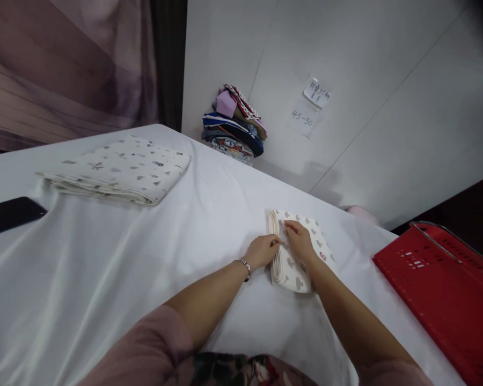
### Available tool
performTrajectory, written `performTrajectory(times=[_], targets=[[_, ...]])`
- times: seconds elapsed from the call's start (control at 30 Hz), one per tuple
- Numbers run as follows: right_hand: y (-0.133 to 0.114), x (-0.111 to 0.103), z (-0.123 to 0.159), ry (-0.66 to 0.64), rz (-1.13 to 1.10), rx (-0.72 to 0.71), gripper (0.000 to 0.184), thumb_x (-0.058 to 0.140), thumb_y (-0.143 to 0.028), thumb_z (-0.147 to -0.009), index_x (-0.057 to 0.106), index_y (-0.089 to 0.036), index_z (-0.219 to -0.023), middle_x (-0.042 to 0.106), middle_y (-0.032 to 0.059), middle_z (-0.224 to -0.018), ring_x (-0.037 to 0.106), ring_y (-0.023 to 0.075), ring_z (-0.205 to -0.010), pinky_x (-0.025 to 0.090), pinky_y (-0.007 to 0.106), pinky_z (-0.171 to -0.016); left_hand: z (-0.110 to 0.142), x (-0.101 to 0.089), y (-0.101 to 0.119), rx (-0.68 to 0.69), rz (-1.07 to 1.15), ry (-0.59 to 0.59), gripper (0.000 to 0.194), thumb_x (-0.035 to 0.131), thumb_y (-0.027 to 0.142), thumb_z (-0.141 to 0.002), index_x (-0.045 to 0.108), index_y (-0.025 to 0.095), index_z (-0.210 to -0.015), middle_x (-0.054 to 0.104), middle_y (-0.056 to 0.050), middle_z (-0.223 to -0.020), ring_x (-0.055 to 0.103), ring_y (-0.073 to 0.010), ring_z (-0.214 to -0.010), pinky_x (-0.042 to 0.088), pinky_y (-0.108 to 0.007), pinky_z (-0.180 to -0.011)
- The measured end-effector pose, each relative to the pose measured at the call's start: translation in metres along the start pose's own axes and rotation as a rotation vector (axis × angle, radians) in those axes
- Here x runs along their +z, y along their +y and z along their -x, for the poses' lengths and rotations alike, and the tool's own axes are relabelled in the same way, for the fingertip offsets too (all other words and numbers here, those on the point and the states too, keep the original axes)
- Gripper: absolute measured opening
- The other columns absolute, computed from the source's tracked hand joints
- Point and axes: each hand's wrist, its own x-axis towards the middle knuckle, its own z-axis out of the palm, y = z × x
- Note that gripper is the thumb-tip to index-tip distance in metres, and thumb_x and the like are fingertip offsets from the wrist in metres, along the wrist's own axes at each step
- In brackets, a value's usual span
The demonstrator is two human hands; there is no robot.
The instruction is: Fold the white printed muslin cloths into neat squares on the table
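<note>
A small folded cloth point(298, 281), cream-white with grey mouse-head shapes and a small red mark, lies on the white-covered table point(209, 225). Its layered fold faces left. My left hand point(263, 251), with a bracelet at the wrist, has its fingers closed at that folded edge. On top of the cloth, my right hand point(300, 239) rests with curled fingers pressed together near the same edge, covering part of the pattern. Farther left lies a larger folded cloth point(124, 169) with small grey leaf-like prints, apart from both hands.
A red plastic basket point(438, 289) stands at the right. A dark phone-like object point(14, 214) lies at the left edge. Beyond the table's far edge is a stack of folded fabrics point(233, 128) beside a pale wall point(346, 64) bearing handwritten labels point(317, 92).
</note>
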Motion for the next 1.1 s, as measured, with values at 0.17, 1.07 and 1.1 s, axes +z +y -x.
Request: performTrajectory(times=[0.17,1.07,1.1], targets=[[0.024,0.004,0.024,-0.049,0.221,-0.249,0.043,0.035,-0.025,-0.086,0.047,-0.012,-0.126,0.039,0.0129,-0.138,0.028,0.0231,-0.130,0.025,0.045,-0.106,-0.001,0.000,0.000,-0.022,0.084,0.004,0.023,0.047,0.030,-0.078,0.066,0.022,-0.089,0.066,0.000,-0.078,0.058,-0.0152,-0.074,0.041,-0.023,-0.064],[-0.004,-0.002,0.084,-0.168,0.399,-0.174,0.047,0.025,-0.027,-0.091,0.038,-0.012,-0.133,0.033,0.0113,-0.142,0.024,0.0229,-0.132,0.024,0.042,-0.106,0.002,-0.019,0.017,-0.359,0.314,-0.247,0.021,0.050,0.022,-0.069,0.048,0.016,-0.049,0.052,0.002,-0.046,0.043,-0.0074,-0.040,0.032,-0.020,-0.042],[-0.006,-0.002,0.084,-0.172,0.406,-0.172,0.047,0.025,-0.026,-0.091,0.038,-0.010,-0.134,0.032,0.0117,-0.142,0.025,0.0233,-0.132,0.024,0.042,-0.106,0.002,-0.019,0.019,-0.366,0.324,-0.259,0.021,0.050,0.023,-0.070,0.048,0.015,-0.050,0.052,0.002,-0.046,0.043,-0.0075,-0.039,0.030,-0.020,-0.040]])
